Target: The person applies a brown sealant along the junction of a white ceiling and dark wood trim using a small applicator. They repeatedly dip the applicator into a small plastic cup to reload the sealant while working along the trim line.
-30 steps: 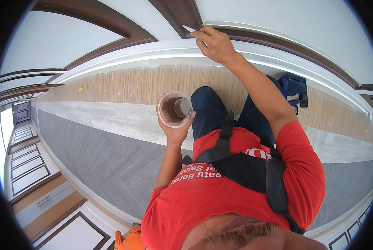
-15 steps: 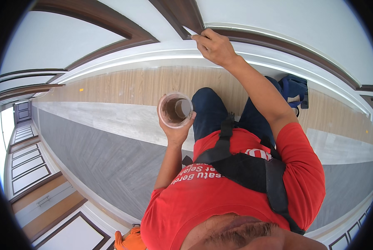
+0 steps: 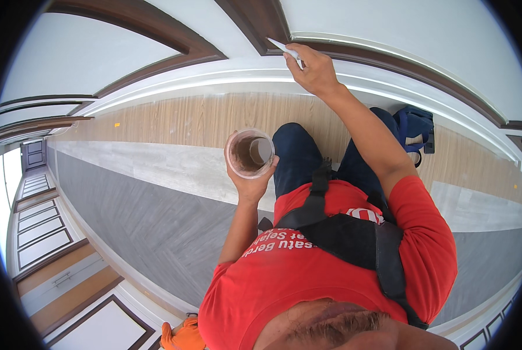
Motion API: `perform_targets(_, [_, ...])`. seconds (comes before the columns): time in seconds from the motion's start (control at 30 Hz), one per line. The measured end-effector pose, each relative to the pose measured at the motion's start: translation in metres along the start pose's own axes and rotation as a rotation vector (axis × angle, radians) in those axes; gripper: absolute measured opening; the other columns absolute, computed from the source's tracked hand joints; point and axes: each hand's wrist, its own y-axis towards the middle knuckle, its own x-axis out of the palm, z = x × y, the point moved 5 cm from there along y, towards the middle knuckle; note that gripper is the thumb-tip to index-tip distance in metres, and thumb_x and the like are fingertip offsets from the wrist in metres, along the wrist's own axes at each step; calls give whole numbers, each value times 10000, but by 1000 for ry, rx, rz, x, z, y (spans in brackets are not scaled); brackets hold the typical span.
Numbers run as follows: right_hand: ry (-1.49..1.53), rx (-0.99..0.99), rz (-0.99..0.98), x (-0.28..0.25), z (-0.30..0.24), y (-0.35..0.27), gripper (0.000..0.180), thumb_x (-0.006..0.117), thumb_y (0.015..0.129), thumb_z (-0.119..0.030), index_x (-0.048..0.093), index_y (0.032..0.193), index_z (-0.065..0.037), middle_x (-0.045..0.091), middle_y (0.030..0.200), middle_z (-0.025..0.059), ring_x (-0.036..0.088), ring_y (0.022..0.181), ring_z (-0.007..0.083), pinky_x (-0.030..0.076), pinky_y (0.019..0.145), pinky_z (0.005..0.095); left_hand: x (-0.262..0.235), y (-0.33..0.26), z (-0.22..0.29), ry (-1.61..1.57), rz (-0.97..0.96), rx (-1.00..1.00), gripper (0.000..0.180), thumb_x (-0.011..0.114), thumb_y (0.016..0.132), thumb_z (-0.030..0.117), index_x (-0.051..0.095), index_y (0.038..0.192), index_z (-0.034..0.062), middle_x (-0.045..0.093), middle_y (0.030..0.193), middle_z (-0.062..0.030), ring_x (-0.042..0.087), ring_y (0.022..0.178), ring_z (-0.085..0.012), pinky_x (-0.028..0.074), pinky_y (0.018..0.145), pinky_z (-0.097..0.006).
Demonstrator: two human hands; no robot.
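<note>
My left hand [image 3: 250,186] is wrapped round a clear plastic cup [image 3: 235,156] in front of my knees. Brown smears coat the cup's inner wall, and a brownish liquid with a pale reflection lies inside. My right hand [image 3: 319,73] reaches out to the wall and pinches a slim white tool [image 3: 282,46] that tapers to a point. Its other end is hidden by my fingers, so its exact kind is unclear. The tool's pointed end lies over the lower corner of a dark brown wood moulding [image 3: 261,26].
White wall panels [image 3: 401,29] with brown frames rise ahead, above a white baseboard. A dark blue bag [image 3: 414,125] sits by the wall to the right. Wood-look and grey flooring [image 3: 138,192] runs left. An orange item [image 3: 182,337] shows at the lower left.
My right hand has shifted slightly right and down, and more of the white tool shows. The left hand with the cup keeps nearly the same place; the whole view has drifted a little.
</note>
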Motion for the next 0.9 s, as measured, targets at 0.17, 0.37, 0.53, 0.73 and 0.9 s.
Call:
perform_targets(0.17, [188, 424, -64, 3, 19, -12, 257, 709, 977, -207, 708, 1151, -18, 725, 814, 65, 565, 613, 92, 466, 567, 272, -2, 1, -3, 34, 11, 37, 1009, 956, 644, 62, 392, 1478, -2, 572, 1333, -138, 586, 1220, -246, 478, 1061, -396])
perform_targets(0.37, [474, 599, 5, 11, 30, -16, 292, 683, 1008, -242, 683, 1166, 4, 749, 903, 58, 522, 625, 50, 426, 563, 226, -1, 1, -1, 33, -1, 26, 1014, 952, 645, 66, 386, 1483, -5, 569, 1337, -140, 580, 1228, -246, 473, 1066, -395])
perform_targets(0.53, [507, 613, 23, 17, 28, -10, 302, 675, 1016, -260, 681, 1162, 4, 750, 881, 58, 503, 603, 40, 412, 549, 217, 0, 2, -3, -6, 5, 18, 1010, 947, 651, 64, 382, 1486, -4, 571, 1332, -137, 583, 1223, -245, 475, 1064, -395])
perform_targets(0.73, [447, 631, 45, 21, 26, -9, 333, 684, 1015, -289, 684, 1160, 11, 754, 852, 67, 496, 581, 40, 405, 532, 221, -1, 1, -3, -6, 3, 7, 1013, 948, 654, 70, 378, 1487, -6, 572, 1330, -139, 584, 1222, -247, 475, 1065, -398])
perform_targets(0.9, [460, 631, 71, 23, 22, -12, 366, 686, 1016, -310, 688, 1181, 17, 756, 858, 74, 496, 590, 36, 400, 534, 218, -3, 1, -7, -3, 10, 16, 1014, 952, 651, 72, 379, 1484, -7, 570, 1336, -140, 581, 1230, -248, 474, 1072, -403])
